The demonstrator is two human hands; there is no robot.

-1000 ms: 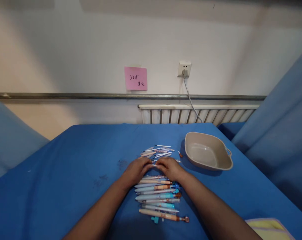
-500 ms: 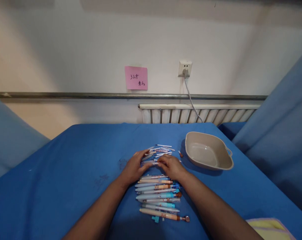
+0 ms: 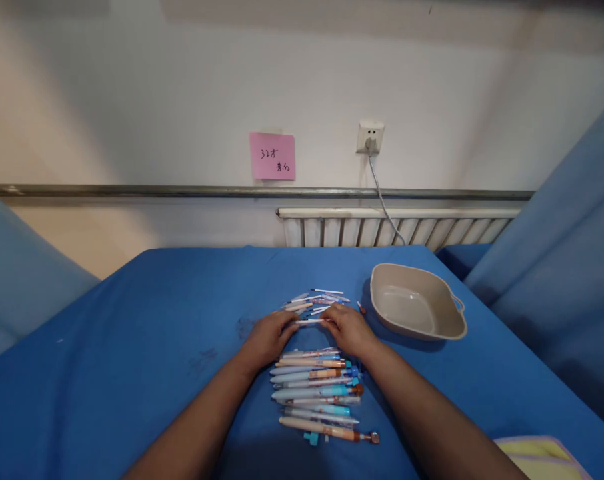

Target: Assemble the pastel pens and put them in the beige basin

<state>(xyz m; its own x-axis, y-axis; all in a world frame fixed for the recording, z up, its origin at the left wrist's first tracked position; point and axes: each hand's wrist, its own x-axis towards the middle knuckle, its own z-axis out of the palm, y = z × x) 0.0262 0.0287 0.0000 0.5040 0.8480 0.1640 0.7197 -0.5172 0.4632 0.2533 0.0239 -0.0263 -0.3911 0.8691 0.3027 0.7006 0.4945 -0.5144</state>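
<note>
The person's two hands meet over the middle of the blue-covered worktop [image 3: 157, 320], with a slim white stick [image 3: 309, 322] stretched level between them. The left hand [image 3: 269, 339] has thumb and fingers drawn together at the stick's left end; the right hand [image 3: 349, 328] pinches its other end between thumb and forefinger. Whether the stick also touches the cloth cannot be told. Just beyond the fingers, towards the far edge, lies a loose scatter of slim sticks and pen parts [image 3: 302, 307], partly hidden by the right hand. On the near-edge side of the hands, a row of pens [image 3: 312, 392] lies roughly parallel to the far edge, white, pale blue and peach, with a peach and brown pen [image 3: 317, 429] nearest the person. A small teal piece [image 3: 311, 438] sits just beside that pen. Near the far right corner stands a beige basin [image 3: 417, 303], open side up, its handle towards the right edge, and a small brown piece [image 3: 362, 309] lies just left of it. A yellow cloth [image 3: 537, 457] lies towards the near right corner.
</note>
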